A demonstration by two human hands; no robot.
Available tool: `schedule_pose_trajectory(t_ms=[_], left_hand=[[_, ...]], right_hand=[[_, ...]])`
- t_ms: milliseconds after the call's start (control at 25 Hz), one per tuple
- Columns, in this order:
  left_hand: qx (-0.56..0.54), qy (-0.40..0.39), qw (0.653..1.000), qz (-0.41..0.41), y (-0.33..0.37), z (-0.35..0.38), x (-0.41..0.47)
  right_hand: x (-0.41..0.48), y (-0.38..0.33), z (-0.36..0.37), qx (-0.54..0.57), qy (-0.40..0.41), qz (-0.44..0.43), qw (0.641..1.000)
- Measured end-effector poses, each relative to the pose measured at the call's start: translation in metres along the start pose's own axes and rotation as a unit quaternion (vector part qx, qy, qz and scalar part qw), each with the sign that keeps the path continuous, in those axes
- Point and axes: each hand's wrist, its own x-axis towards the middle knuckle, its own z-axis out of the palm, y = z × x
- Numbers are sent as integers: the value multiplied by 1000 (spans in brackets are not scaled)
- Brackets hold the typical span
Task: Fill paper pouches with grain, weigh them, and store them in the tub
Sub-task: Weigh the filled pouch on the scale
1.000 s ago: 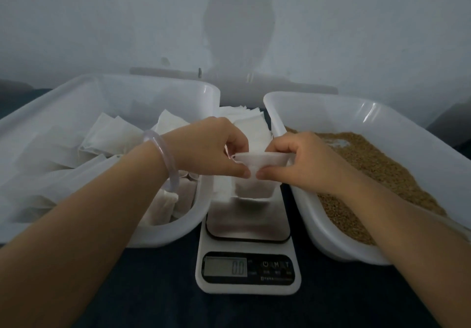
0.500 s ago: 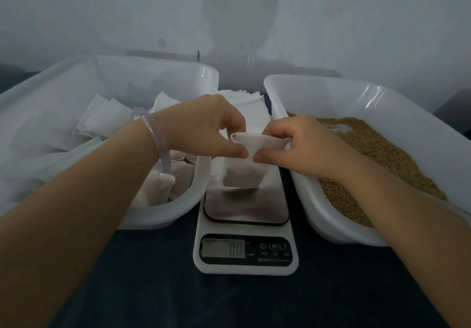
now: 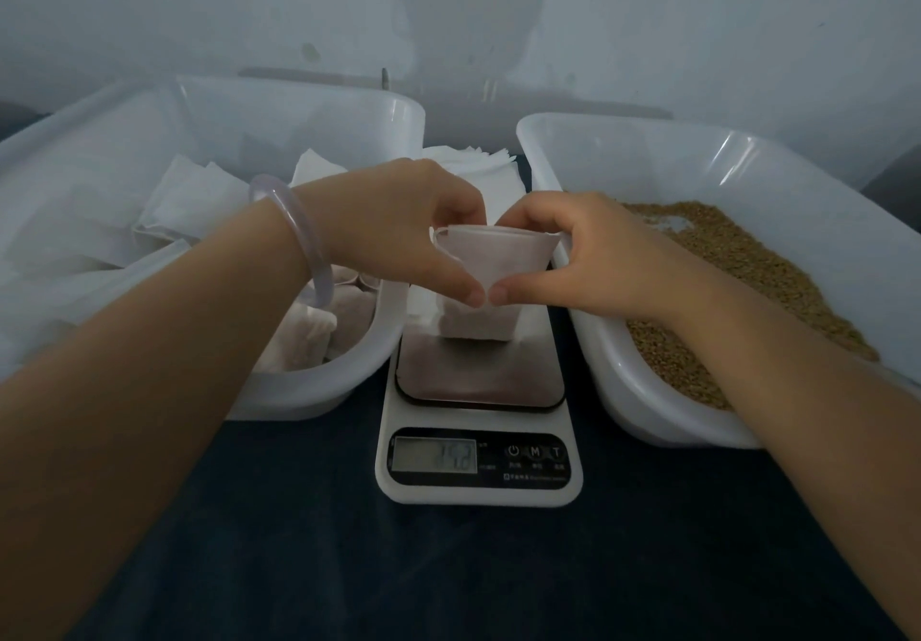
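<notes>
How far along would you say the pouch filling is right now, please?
Done: filled pouches lie in the left tub. In hand: left hand and right hand pinch a pouch on the scale, its display showing digits. Left: storing it; grain and spare pouches remain.

Scale [image 3: 478,461] centre with pouch [image 3: 491,286] on its platform, pouch tub [image 3: 319,391] left, grain [image 3: 737,286] tub [image 3: 648,421] right, stack of empty pouches [image 3: 478,167] behind scale
</notes>
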Motion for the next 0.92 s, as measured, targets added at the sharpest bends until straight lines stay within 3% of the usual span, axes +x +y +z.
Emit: schedule_pose_trajectory(t_ms=[920], left_hand=[[6,-4,1000,-10,2,1,-1]], right_hand=[[1,1,0,-10,0,3,1000]])
